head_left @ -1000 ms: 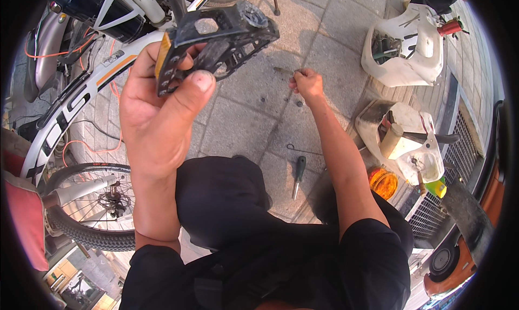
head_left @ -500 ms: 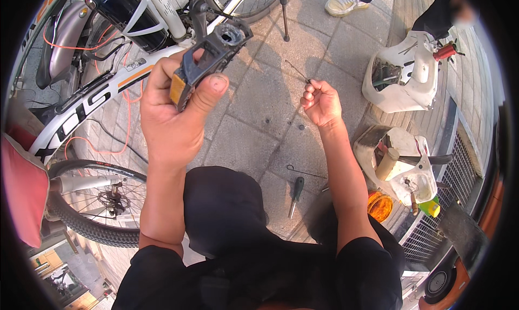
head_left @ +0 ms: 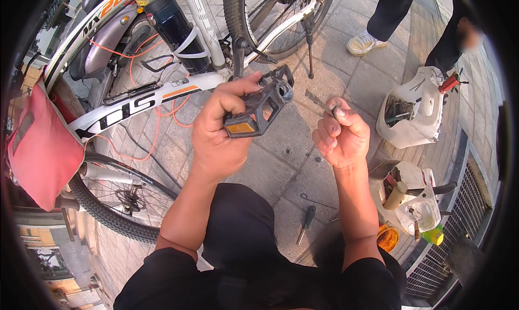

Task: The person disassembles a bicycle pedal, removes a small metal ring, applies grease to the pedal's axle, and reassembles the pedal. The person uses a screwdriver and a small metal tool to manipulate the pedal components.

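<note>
My left hand (head_left: 220,142) grips a black bicycle pedal (head_left: 258,127), fingers behind it and an amber reflector facing me. The pedal's round end opening (head_left: 284,89) points toward my right side, with dark grease around it. In my right hand (head_left: 346,134) a thin, flat metal blade (head_left: 317,100) is pinched between thumb and fingers. Its tip reaches toward the pedal's opening, with a gap between them. Behind the pedal is the white bicycle's frame (head_left: 203,82), with a crank arm (head_left: 238,58) close by.
A screwdriver (head_left: 307,223) and a bent wire hook (head_left: 318,201) lie on the paving. To the right stand two cut-open white jugs (head_left: 400,134) of tools and an orange grease tub (head_left: 387,236). A person's shoe (head_left: 363,44) is at the far right. A kickstand (head_left: 310,50) props the rear wheel.
The pedal has moved right and turned, its opening now facing the right hand. My right hand has come up beside it with the blade. The whole view has shifted as well.
</note>
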Available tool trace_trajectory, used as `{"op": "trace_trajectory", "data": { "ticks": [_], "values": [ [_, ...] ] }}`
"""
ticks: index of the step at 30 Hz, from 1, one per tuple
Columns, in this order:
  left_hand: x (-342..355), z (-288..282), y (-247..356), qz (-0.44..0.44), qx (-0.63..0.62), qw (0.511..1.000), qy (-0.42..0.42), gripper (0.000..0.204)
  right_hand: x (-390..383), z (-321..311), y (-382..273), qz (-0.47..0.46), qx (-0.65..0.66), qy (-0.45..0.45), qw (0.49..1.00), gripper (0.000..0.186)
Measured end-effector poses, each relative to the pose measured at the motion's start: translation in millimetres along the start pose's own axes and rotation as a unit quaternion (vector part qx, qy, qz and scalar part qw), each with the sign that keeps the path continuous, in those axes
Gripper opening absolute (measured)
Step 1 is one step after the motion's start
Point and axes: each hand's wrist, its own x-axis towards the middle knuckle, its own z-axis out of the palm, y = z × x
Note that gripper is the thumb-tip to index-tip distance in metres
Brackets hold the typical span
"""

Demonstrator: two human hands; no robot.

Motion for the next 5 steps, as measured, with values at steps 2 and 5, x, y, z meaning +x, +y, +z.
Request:
{"op": "trace_trajectory", "data": {
  "ticks": [2,5],
  "values": [
    [1,2,5,0.019,0.025,0.999,0.005,0.039,-5,9,1,-0.010,-0.023,-0.015,1.000,0.019],
    [2,2,2,0.078,0.017,0.997,0.015,0.036,-11,21,1,-0.018,-0.038,-0.032,0.999,0.022]
  ]
}}
